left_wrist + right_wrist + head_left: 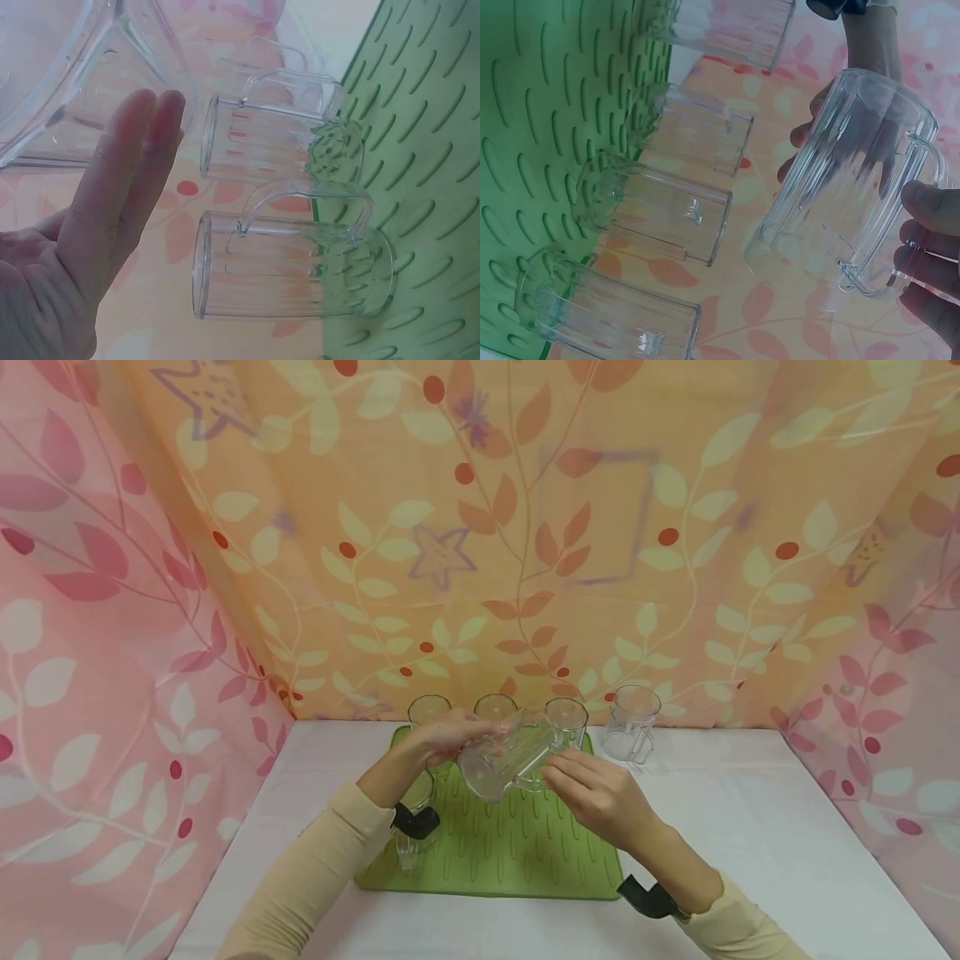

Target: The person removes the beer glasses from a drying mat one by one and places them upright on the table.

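Note:
A clear glass mug is held tilted above the green ridged mat. My right hand grips its handle, with the thumb and fingers round it in the right wrist view. On the opposite side, my left hand holds the body of the mug. Two long fingers of that hand lie along the glass in the left wrist view. Through the glass, the right wrist view shows part of the left hand; the thumb is partly hidden.
Upright glass mugs stand along the mat's back edge, among them one at the right. Another mug stands at the mat's left side, partly behind the left wrist. Off the mat, a mug stands at the back right of the white table.

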`<state>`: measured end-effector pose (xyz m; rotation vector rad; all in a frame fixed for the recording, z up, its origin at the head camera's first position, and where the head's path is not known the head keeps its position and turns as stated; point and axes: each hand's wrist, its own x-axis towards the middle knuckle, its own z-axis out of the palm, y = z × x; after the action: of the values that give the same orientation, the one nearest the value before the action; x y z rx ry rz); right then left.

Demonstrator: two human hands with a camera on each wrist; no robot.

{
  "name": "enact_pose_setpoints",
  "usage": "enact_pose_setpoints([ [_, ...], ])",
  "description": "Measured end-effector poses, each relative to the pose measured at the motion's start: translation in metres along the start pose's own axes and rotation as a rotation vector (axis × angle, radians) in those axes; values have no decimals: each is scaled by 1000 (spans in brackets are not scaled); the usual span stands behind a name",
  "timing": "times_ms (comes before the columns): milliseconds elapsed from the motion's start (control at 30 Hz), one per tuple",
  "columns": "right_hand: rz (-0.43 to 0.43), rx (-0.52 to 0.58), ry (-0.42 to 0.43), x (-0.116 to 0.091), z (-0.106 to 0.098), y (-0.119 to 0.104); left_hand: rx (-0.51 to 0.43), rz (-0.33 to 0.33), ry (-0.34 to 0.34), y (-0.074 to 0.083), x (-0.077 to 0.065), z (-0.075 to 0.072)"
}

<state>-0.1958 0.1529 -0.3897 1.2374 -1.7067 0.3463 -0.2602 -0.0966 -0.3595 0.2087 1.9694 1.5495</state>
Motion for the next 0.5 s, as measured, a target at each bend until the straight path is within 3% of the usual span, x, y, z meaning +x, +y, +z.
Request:
enact_pose_setpoints([
  [500,97,96,-69,0,-4,2,-66,63,29,-6,-3,0],
])
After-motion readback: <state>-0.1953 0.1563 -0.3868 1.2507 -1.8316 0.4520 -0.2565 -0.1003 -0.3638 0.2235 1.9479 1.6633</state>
